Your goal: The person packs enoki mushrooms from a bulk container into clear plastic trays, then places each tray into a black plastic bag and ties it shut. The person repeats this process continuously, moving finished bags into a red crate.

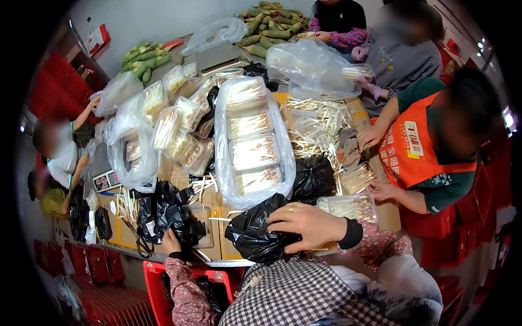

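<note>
My right hand (306, 224), with a ring on one finger, rests spread on a full black plastic bag (257, 232) at the table's front edge. My left hand (170, 243) is at the lower edge of another black plastic bag (173, 208); its fingertips are partly hidden against the plastic. Beside that bag lies an empty-looking clear plastic tray (202, 228). Black-handled scissors (140, 240) lie to its left. Behind my right hand, a large clear bag (222, 163) holds several trays of thin pale stalks (253, 153). A filled tray (349, 207) stands near my right wrist.
Stacked filled trays (179, 134), a digital scale (107, 181) and loose stalks (326, 122) cover the table. Green radish-like vegetables (277, 30) are piled behind. A person in an orange apron (412, 138) works at the right; others stand around. A red crate (153, 281) is below my left arm.
</note>
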